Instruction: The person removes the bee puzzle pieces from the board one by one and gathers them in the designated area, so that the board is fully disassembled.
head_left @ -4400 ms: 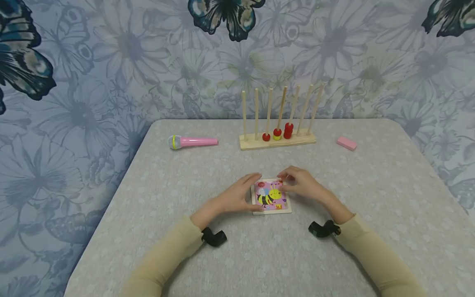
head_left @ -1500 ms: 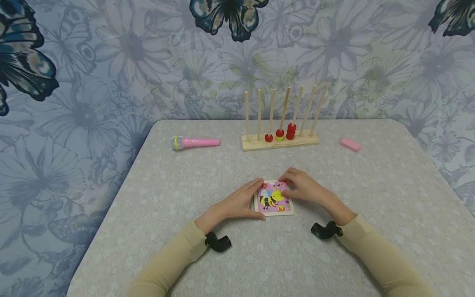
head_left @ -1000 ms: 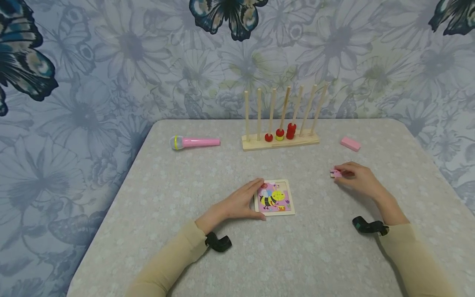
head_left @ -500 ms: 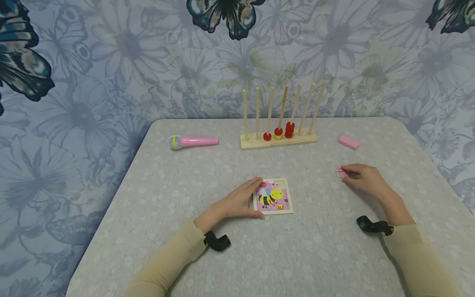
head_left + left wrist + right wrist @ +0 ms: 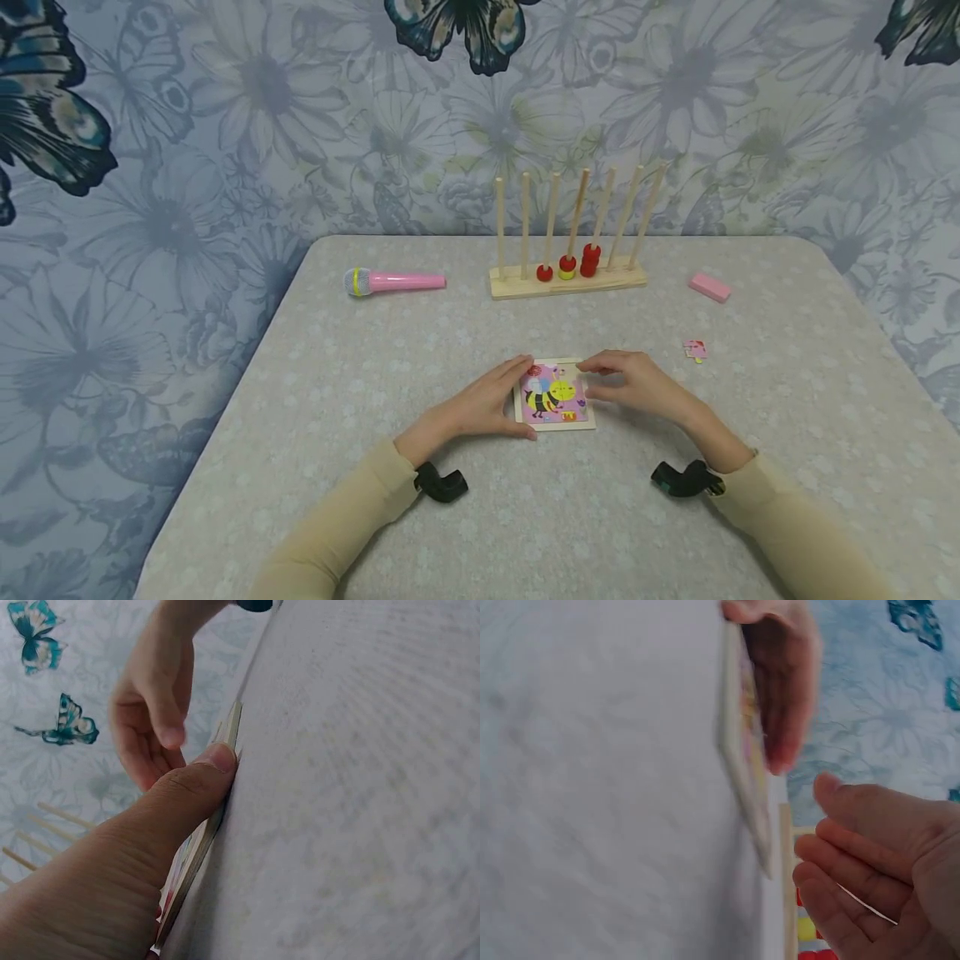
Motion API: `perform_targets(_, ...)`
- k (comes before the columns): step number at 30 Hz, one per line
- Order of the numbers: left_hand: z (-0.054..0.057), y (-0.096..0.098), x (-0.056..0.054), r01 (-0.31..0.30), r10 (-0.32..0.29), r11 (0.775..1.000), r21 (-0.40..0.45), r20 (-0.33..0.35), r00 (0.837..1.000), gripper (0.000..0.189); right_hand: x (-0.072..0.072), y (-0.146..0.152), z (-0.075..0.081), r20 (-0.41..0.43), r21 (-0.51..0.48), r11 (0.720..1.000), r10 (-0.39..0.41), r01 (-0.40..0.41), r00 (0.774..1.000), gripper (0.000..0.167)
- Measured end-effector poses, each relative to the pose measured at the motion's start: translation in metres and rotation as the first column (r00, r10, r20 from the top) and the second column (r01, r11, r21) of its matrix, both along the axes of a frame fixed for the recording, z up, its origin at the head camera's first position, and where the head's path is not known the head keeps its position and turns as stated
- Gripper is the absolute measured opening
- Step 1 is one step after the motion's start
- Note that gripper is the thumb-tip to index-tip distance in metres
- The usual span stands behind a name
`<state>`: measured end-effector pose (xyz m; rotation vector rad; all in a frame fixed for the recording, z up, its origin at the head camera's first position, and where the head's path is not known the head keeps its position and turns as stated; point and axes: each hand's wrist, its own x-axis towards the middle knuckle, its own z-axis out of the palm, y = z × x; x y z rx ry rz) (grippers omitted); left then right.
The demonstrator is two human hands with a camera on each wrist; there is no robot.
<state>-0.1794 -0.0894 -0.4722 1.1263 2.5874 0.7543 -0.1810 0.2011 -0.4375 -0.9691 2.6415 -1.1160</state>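
A small wooden jigsaw puzzle (image 5: 551,400) with a bee picture lies in its pale frame on the table. Bare wood shows at its top right corner. My left hand (image 5: 480,404) grips the frame from the left, thumb at the near corner and fingers at the far one; in the left wrist view the thumb (image 5: 191,787) presses along the edge. My right hand (image 5: 637,383) holds nothing, its fingertips close over the frame's right side. In the right wrist view those fingers (image 5: 847,862) are loosely bent. A pink puzzle piece (image 5: 695,350) lies apart to the right.
A wooden stand (image 5: 567,286) with upright pegs and several red and yellow beads is at the back. Left of it lies a pink toy microphone (image 5: 395,282), and a pink block (image 5: 709,287) is at the right. A patterned wall borders the table's far edge.
My right hand lifted a piece from the puzzle's top right corner, carried it right and let it go on the table, then came back to the puzzle. The left hand stayed on the frame.
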Motion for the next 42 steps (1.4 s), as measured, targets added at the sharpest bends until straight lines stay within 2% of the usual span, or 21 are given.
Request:
perform_targets(8,-0.002,-0.001,0.0,-0.003,0.002,1.0,-0.006,-0.018,1.0,0.109,0.005,-0.02,-0.009,-0.069,0.168,0.986,0.01,0.002,0.998,0.04)
perform_targets(13,-0.003,-0.001,0.0,-0.001,0.001,1.0,-0.004,-0.023,1.0,0.109,0.01,-0.024,-0.009,-0.071,0.207,0.978,-0.011,0.025,0.997,0.037)
perform_targets(20,-0.001,0.0,0.0,-0.011,0.01,1.0,-0.007,-0.013,1.0,0.109,0.009,-0.025,-0.011,-0.13,0.141,0.99,0.032,-0.014,0.991,0.036)
perform_targets(30,-0.002,0.0,0.001,-0.003,0.003,1.0,-0.002,-0.02,1.0,0.109,0.003,-0.022,-0.012,-0.105,0.097,0.993,0.084,-0.074,0.991,0.034)
perform_targets(37,-0.002,-0.001,0.001,-0.01,0.009,1.0,-0.018,-0.032,0.999,0.11,0.005,-0.015,-0.005,-0.084,0.039,0.999,0.024,-0.02,0.996,0.034)
perform_targets(40,-0.001,0.0,0.001,-0.009,0.008,1.0,-0.022,-0.036,0.999,0.11,0.007,0.006,0.004,-0.079,0.007,1.0,-0.015,0.015,0.997,0.034)
perform_targets(42,0.0,0.001,0.001,0.001,-0.002,1.0,-0.019,-0.035,0.999,0.11,0.009,0.029,0.006,-0.085,0.003,0.998,-0.058,0.058,0.995,0.033)
